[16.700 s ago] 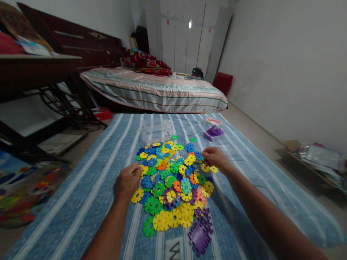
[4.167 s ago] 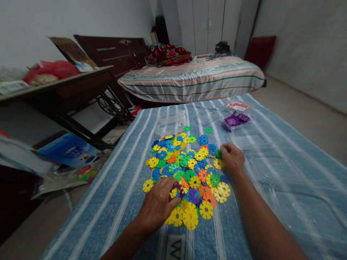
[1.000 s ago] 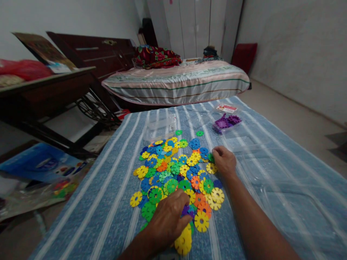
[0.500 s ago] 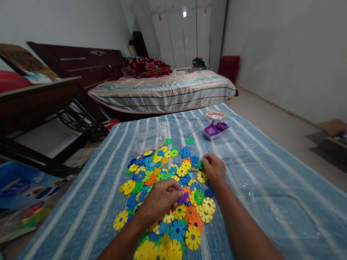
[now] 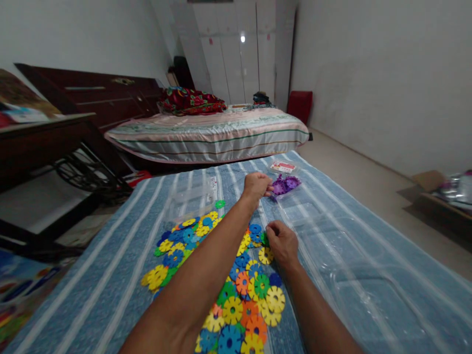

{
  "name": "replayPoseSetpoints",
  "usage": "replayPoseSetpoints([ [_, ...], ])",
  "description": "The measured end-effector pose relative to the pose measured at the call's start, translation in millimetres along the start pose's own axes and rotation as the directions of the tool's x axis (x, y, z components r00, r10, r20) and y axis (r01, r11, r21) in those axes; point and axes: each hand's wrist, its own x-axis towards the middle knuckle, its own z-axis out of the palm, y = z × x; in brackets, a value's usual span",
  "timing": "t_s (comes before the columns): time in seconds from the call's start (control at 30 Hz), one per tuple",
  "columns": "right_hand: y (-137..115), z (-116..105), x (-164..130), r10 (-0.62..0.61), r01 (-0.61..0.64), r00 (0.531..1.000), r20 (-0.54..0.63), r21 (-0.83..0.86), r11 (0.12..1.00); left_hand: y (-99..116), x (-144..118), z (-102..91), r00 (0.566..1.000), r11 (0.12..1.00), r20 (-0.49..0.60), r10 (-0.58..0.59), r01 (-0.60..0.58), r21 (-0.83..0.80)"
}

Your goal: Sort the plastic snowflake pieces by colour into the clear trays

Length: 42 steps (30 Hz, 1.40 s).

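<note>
Two hands at work over a blue striped quilt (image 5: 121, 255). My left hand (image 5: 256, 186) was stretched far across, fingers pinched together at the near edge of a small clear plastic tray (image 5: 291, 189) that held a heap of purple notched discs (image 5: 285, 184); whether a purple piece sat between the fingertips I cannot tell, they hid it. My right hand (image 5: 282, 242) rested curled on the right rim of the scattered pile of yellow, blue, green and orange notched plastic discs (image 5: 236, 290), fingertips closed on or against a green disc (image 5: 264, 239); the grip itself was not clearly visible.

Judgement: reach squarely over the tray before letting fingers part, and keep the forearm lifted off the pile so discs were not dragged.

Containers: the purple tray lay far right, a red-and-white card (image 5: 283, 167) just beyond it. An empty-looking clear plastic box (image 5: 188, 196) lay far left of the pile. More clear plastic trays (image 5: 368, 295) lay right, contents not visible.
</note>
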Motion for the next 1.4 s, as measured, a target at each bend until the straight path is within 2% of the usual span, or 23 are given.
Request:
replayPoseSetpoints([
  [0.07, 0, 0, 0, 0.008, -0.008, 1.0, 0.003, 0.0, 1.0, -12, -7, -6.9, 0.999, 0.996, 0.043, 0.028, -0.031, 0.081],
  [0.13, -1, 0, 0, 0.011, -0.011, 1.0, 0.008, 0.001, 1.0, -28, -22, -22.9, 0.991, 0.98, 0.106, 0.076, -0.094, 0.177],
  [0.27, -2, -1, 0, 0.012, -0.012, 1.0, 0.003, -0.009, 1.0, -48, -60, -73.8, 0.977, 0.907, 0.151, 0.154, -0.2, 0.371],
  [0.37, -2, -2, -2, 0.023, -0.022, 1.0, 0.003, -0.018, 1.0, -55, -90, -121.2, 0.971, 0.835, 0.1, 0.219, -0.239, 0.495],
  [0.5, 0, -5, -3, 0.042, -0.042, 0.999, 0.01, -0.033, 0.999, -68, -132, -180.6, 0.952, 0.729, -0.041, 0.302, -0.203, 0.654],
  [0.57, 1, -6, -3, 0.043, -0.043, 0.999, 0.013, -0.034, 0.999, -77, -153, -202.3, 0.934, 0.681, -0.094, 0.344, -0.179, 0.71],
  [0.63, 3, -7, -3, 0.042, -0.042, 0.999, 0.011, -0.038, 0.998, -88, -171, -216.1, 0.919, 0.641, -0.103, 0.382, -0.183, 0.745],
  [0.77, 8, -9, -4, 0.048, -0.047, 0.999, 0.023, -0.052, 0.998, -112, -194, -221.1, 0.892, 0.497, -0.04, 0.45, -0.213, 0.841],
  [0.87, 8, -11, -5, 0.065, -0.064, 0.997, 0.027, -0.055, 0.996, -126, -201, -210.9, 0.899, 0.375, -0.014, 0.437, -0.168, 0.912],
  [0.93, 8, -13, -6, 0.078, -0.077, 0.997, 0.019, -0.051, 0.996, -131, -204, -200.6, 0.916, 0.329, -0.019, 0.401, -0.125, 0.936],
  [1.03, 6, -16, -7, 0.081, -0.08, 0.997, 0.015, -0.051, 0.996, -131, -209, -183.1, 0.942, 0.303, 0.015, 0.336, -0.123, 0.945],
  [1.2, 7, -18, -7, 0.081, -0.08, 0.997, 0.012, -0.06, 0.995, -120, -224, -161.0, 0.961, 0.331, 0.165, 0.22, -0.232, 0.915],
  [1.3, 7, -19, -7, 0.074, -0.073, 0.997, 0.008, -0.062, 0.995, -116, -236, -160.6, 0.955, 0.354, 0.241, 0.172, -0.288, 0.89],
  [1.4, 8, -19, -7, 0.059, -0.059, 0.998, -0.002, -0.068, 0.996, -118, -247, -171.0, 0.934, 0.335, 0.291, 0.206, -0.347, 0.876],
])
